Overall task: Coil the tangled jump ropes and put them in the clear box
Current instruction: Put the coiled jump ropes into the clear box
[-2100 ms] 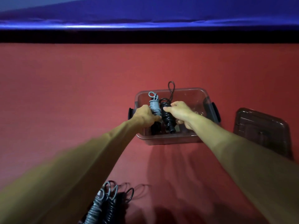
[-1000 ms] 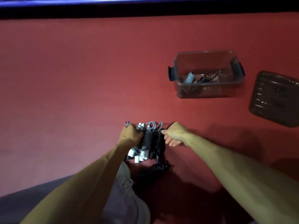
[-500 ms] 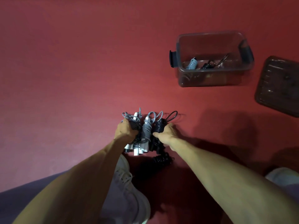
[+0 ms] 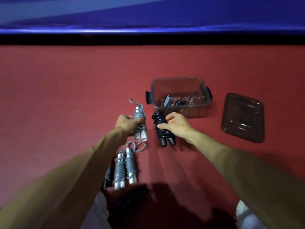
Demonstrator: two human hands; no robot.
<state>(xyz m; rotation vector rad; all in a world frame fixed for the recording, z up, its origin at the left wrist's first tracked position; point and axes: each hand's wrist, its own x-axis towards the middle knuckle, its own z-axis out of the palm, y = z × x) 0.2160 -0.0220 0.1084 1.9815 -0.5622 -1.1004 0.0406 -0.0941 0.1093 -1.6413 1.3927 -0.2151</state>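
Here, both hands are out over the red floor (image 4: 66,90), each with a wound-up jump rope. The left grip (image 4: 127,123) is curled tight round a grey rope bundle (image 4: 140,119), whose 2 white handle ends stick out towards the person. The right grip (image 4: 176,126) pinches a black rope bundle (image 4: 158,119) between thumb and fingers, with its 2 black handles pointing back the same way. The 2 bundles sit side by side, slightly apart, just short of the clear box (image 4: 181,111). The box stands open on the floor and already holds a grey rope (image 4: 167,100) and a black rope (image 4: 179,101). Its dark lid (image 4: 242,118) lies flat to its right. Nearer the person, 2 more grey bundles (image 4: 125,166) lie together on the floor.
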